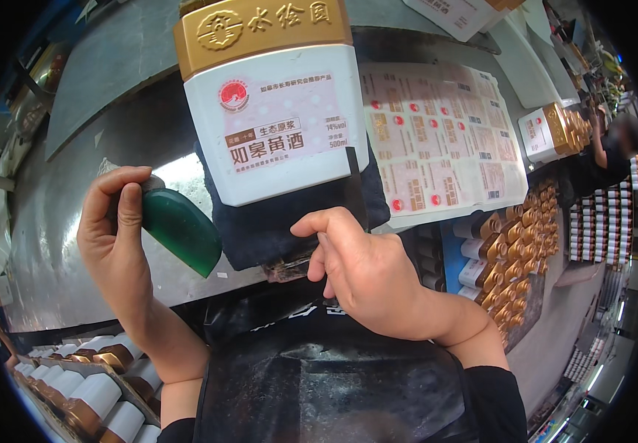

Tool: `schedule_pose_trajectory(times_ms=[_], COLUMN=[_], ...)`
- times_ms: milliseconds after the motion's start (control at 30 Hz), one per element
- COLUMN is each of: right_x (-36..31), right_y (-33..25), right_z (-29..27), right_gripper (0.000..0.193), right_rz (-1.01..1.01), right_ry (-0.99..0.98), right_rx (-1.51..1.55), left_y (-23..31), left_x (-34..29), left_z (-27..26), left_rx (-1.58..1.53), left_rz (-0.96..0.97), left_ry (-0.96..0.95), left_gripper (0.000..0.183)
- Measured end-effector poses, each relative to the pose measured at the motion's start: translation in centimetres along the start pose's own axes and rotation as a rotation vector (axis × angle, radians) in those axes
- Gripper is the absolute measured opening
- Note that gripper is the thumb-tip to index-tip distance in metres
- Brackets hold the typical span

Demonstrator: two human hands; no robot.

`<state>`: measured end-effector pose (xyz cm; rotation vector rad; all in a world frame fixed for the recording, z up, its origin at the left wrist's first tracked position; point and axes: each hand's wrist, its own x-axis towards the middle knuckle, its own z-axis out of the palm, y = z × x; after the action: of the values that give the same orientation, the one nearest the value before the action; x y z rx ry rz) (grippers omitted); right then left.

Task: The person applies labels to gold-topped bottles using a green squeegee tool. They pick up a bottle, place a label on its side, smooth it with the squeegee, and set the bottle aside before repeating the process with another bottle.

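Note:
My left hand (121,229) pinches a dark green, half-moon scraper (180,230) between thumb and fingers, its straight edge toward the lower left. Ahead of me a white bottle (285,173) with a gold embossed top lies on a folded dark cloth (249,240). A pale pink label (285,111) covers its front face. My right hand (367,269) is curled just below the bottle's lower right, with thumb and index finger close together. A narrow black strip (356,188) overlaps the bottle's corner and runs behind this hand; whether the fingers grip it is hidden.
A sheet of printed labels (440,140) lies right of the bottle on the metal table (53,280). Rows of white-and-gold bottles (507,266) stand at right, and more bottles (94,402) fill crates at lower left. Another person (614,148) is at the far right.

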<state>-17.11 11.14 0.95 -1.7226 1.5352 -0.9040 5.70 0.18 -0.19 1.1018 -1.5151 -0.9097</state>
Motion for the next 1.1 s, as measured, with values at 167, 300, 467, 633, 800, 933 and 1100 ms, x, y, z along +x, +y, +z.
schedule_pose_trajectory(times_ms=[167,300,467,633,800,933,1100], right_x=[0.0,0.2,0.4,0.4,0.5,0.3,0.2], right_y=[0.3,0.5,0.4,0.5,0.5,0.9,0.7], right_z=[-0.1,0.0,-0.1,-0.1,-0.2,0.2,0.5], right_gripper=[0.024,0.027,0.024,0.022,0.021,0.019,0.019], right_rz=[-0.064,-0.154,-0.162,-0.171,-0.183,-0.201,-0.199], right_ry=[-0.010,0.052,0.045,0.050,0.034,0.086,0.107], right_rx=[-0.206,-0.261,-0.279,-0.314,-0.333,-0.326,-0.397], left_y=[-0.2,-0.4,-0.4,-0.6,-1.3,-1.7,-3.4], left_x=[0.1,0.3,0.2,0.5,0.9,1.3,1.8], left_z=[0.2,0.2,0.3,0.2,-0.6,-1.0,-1.4], left_rx=[0.037,0.054,0.058,0.101,0.143,0.190,0.212], left_rz=[0.014,-0.001,-0.021,-0.030,-0.036,-0.047,-0.105], left_ry=[0.003,-0.029,-0.051,-0.064,-0.035,-0.038,-0.061], left_gripper=[0.013,0.014,0.014,0.014,0.016,0.017,0.018])
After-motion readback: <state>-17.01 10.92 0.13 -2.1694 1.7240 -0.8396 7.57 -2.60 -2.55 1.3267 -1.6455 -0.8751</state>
